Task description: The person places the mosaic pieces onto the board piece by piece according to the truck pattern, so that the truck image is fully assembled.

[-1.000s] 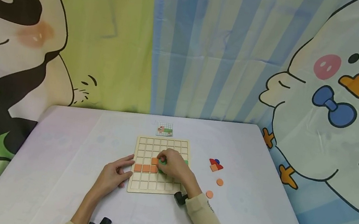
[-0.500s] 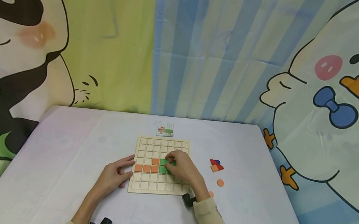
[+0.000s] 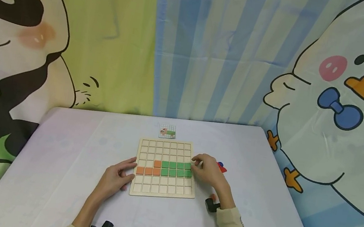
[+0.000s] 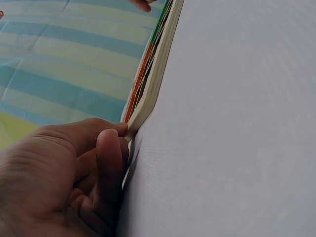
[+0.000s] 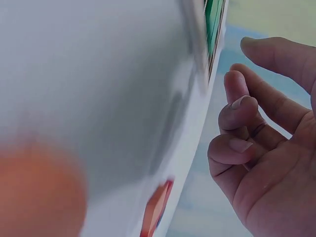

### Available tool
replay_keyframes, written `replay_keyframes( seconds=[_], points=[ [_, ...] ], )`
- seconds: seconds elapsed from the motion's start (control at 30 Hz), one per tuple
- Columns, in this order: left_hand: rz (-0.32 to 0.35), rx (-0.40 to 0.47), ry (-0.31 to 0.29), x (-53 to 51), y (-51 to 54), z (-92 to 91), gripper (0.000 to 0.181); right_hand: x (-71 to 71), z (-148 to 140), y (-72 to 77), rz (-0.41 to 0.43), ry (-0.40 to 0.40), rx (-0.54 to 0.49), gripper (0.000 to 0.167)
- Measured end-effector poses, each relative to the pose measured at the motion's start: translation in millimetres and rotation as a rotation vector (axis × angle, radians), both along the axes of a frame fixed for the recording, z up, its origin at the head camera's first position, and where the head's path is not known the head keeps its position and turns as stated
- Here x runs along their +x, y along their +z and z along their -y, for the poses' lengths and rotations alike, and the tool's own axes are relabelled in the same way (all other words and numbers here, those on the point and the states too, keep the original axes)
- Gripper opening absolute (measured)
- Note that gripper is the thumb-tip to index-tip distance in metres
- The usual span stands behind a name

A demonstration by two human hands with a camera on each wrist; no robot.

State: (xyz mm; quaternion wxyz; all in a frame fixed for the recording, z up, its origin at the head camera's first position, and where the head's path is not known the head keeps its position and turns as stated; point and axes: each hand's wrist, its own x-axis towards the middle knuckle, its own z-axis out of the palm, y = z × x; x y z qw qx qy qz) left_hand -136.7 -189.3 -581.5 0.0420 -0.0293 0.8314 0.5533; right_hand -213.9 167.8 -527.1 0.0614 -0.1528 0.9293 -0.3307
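Observation:
A wooden grid board [image 3: 163, 190] lies flat on the white table. Green square tiles [image 3: 176, 169] fill cells in its two middle rows, and orange square tiles [image 3: 148, 171] sit left of them. My left hand [image 3: 114, 176] touches the board's left edge with thumb and fingertips; the left wrist view shows the fingertips against the board's corner [image 4: 157, 79]. Just beyond the right edge hovers my right hand [image 3: 208, 170], thumb and index apart. In the right wrist view that hand [image 5: 266, 133] holds nothing, its other fingers loosely bent.
Behind the board lies a small pattern card [image 3: 167, 131]. Red and blue pieces [image 3: 221, 169] lie right of my right hand, partly hidden. An orange round piece [image 3: 213, 196] shows beside the right wrist. A cartoon curtain [image 3: 198, 53] hangs behind the table.
My right hand has moved right, off the tiles and past the board's right edge, uncovering the green tiles. It now covers some loose pieces. My left hand has stayed put.

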Motion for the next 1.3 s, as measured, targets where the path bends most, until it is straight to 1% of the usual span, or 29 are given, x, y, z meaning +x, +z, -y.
replay_keyframes(
  seconds=[0.13, 0.37, 0.67, 0.97, 1.3],
  points=[
    [-0.002, -0.005, 0.002, 0.1, 0.2, 0.0, 0.049, -1.6, -21.3, -3.3, -0.003, -0.047, 0.020, 0.023],
    [-0.005, -0.011, -0.002, -0.8, -0.1, -0.4, 0.049, 0.9, -51.3, -9.1, 0.040, -0.148, 0.059, 0.024],
    [-0.004, -0.016, -0.001, -1.0, -0.6, -0.3, 0.049, 4.6, -76.9, -9.1, 0.070, -0.198, 0.038, 0.024],
    [-0.018, -0.005, -0.006, -1.1, 0.3, -0.4, 0.049, 5.5, -87.5, -10.3, 0.099, -0.220, 0.049, 0.025],
    [-0.015, -0.005, -0.012, 0.1, -0.3, -0.2, 0.048, 12.8, -83.6, -6.8, 0.141, -0.228, 0.031, 0.023]
  ],
)
